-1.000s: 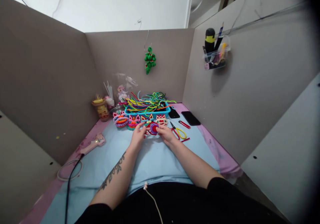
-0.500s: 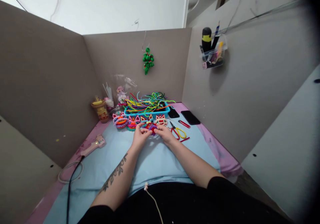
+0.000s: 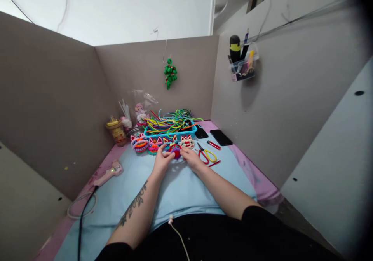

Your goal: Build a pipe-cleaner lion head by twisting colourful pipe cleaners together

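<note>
The left hand [image 3: 162,162] pinched the left side of a red and purple fuzzy disc [image 3: 176,153], its thumb in front, and the right hand [image 3: 190,158] pinched the right side; the fingertips behind were hidden. The disc was between the hands, over a blue cloth [image 3: 186,191], just before some fuzzy animal heads [image 3: 140,144]. Scissors [image 3: 202,148] lay near the right hand.

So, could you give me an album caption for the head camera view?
Left fingers and right fingers hold a red-and-purple piece before a blue basket heaped with colorful strands.
</note>
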Demonstrator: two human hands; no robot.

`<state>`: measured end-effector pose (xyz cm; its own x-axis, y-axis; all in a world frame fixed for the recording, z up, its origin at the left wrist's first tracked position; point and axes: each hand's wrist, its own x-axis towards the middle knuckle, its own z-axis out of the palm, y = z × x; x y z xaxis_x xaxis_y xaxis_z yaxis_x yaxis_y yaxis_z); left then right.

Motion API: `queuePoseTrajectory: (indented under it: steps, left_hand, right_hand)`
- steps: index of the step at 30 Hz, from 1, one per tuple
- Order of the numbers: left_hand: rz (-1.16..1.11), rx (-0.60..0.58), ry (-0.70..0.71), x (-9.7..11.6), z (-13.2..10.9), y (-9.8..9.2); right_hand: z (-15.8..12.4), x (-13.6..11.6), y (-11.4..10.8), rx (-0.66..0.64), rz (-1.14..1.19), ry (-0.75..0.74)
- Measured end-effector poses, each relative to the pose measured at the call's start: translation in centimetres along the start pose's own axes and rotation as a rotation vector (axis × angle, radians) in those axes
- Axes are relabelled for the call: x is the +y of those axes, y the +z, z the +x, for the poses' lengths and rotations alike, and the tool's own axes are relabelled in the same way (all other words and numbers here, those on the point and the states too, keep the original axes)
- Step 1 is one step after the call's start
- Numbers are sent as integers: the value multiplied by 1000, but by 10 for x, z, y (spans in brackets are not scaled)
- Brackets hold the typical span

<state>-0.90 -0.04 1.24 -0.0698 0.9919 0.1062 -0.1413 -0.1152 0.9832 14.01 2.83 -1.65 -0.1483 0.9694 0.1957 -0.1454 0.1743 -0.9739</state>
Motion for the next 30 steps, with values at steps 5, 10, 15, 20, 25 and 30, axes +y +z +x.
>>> queuePoseTrajectory:
  steps: [5, 10, 15, 20, 25, 30]
  left_hand:
    - [-40, 20, -97, -1, 6, -6]
    - [-100, 5, -118, -3, 7, -5]
    - [-100, -71, -36, -2, 4, -3]
    - [-63, -21, -50, -4, 5, -4]
    - [-58, 50, -76, -7, 6, -4]
    - [-69, 100, -48, -7, 5, -2]
  right_hand:
    - [3, 0, -3, 59, -17, 28]
    - [1, -1, -2, -59, -109, -127]
    - [0, 0, 0, -30, -113, -115]
    - [0, 0, 0, 72, 11, 50]
    - [2, 0, -6, 314, 102, 64]
    - [8, -19, -22, 465, 462, 210]
